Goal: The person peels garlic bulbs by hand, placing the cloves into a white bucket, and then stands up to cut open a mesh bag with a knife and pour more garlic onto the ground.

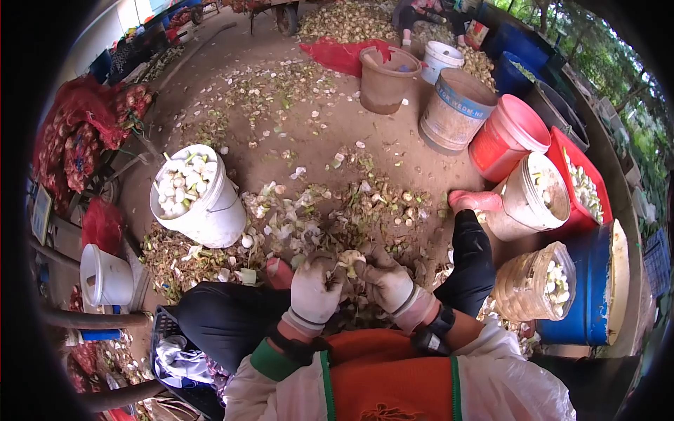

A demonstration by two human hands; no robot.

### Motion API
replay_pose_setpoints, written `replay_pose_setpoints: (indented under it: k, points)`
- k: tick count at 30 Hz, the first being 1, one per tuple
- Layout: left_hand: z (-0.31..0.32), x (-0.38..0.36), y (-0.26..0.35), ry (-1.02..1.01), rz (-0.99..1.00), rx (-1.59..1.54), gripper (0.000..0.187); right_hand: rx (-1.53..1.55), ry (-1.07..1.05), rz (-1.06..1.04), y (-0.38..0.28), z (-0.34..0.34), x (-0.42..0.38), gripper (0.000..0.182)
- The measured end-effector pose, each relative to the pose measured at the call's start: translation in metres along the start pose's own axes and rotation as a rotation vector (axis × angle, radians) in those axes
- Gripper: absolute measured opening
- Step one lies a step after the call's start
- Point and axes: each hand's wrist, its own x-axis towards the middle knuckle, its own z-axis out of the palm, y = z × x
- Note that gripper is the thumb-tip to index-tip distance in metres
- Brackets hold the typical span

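Both gloved hands, left hand (316, 289) and right hand (384, 281), close their grip together on a small pale peeled bulb (349, 259), held over the lap so peels drop to the littered dirt floor (295, 140). White plastic bucket of peeled pieces (196, 193) sits near the left for easy tossing.

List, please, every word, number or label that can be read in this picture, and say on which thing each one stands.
"WSDM-H": approximate reading of blue letters on the blue band of the grey bucket; the letters are small and curved, so I am not sure.
Red bag at the top: it bears print, too blurred to read.
Nothing readable on the gloved left hand, right hand or the white bucket.
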Motion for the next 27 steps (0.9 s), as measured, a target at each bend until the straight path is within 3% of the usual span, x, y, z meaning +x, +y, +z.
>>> replay_pose_setpoints:
  k: [2,4,5,6,7,8,10,12,14,16,18,22,23,24,26,27]
  points:
    - [-0.001,0.001,0.001,-0.056,0.022,0.054,0.018,0.047,0.008,0.125,-0.010,-0.005,-0.004,0.027]
    - [0.006,0.003,-0.010,0.000,-0.255,-0.556,0.014,0.473,-0.198,0.069,-0.021,-0.006,-0.010,0.035]
    - [0.013,0.012,-0.023,0.163,-0.247,-1.132,0.010,0.533,-0.267,0.047,-0.013,-0.015,-0.008,0.040]
    - [0.013,0.012,-0.067,0.278,-0.287,-0.599,0.014,0.539,-0.262,0.048,-0.010,-0.020,-0.007,0.040]
    - [0.010,0.009,-0.075,0.270,-0.290,-0.597,0.014,0.544,-0.231,0.012,-0.008,-0.022,-0.006,0.038]
    - [0.008,0.006,-0.081,0.125,-0.256,-0.683,0.007,0.548,-0.203,-0.026,-0.008,-0.023,-0.005,0.037]
    - [0.010,0.014,-0.088,-0.159,-0.167,-0.848,0.018,0.545,-0.118,0.009,-0.020,-0.026,-0.001,0.036]
    - [0.006,0.019,-0.008,-0.273,-0.051,-0.072,0.028,0.443,0.018,0.060,-0.015,-0.026,-0.003,0.034]
    - [0.016,0.025,0.002,-0.203,0.162,0.014,0.039,0.386,0.073,0.038,-0.008,-0.028,0.000,0.033]
    - [0.019,0.028,-0.001,-0.221,0.200,0.021,0.037,0.124,0.105,0.039,-0.012,-0.034,0.002,0.031]
    - [0.021,0.030,-0.001,-0.276,0.440,0.080,0.037,0.027,0.089,0.009,-0.015,-0.044,0.003,0.032]
    - [0.025,0.042,-0.004,-0.296,0.304,-0.045,0.027,-0.299,-0.067,0.017,-0.040,-0.057,-0.001,0.035]
    - [0.023,0.049,-0.005,-0.334,0.252,0.003,0.024,-0.498,-0.084,-0.105,-0.042,-0.059,0.001,0.037]
    - [0.022,0.059,-0.010,-0.337,0.249,0.004,0.024,-0.495,-0.084,-0.102,-0.048,-0.057,0.001,0.037]
    - [0.022,0.077,-0.018,-0.263,0.464,0.081,0.022,-0.668,-0.135,-0.059,-0.071,-0.041,0.001,0.037]
    - [0.025,0.086,-0.015,-0.265,0.460,0.084,0.022,-0.632,-0.115,-0.139,-0.069,-0.039,0.004,0.038]
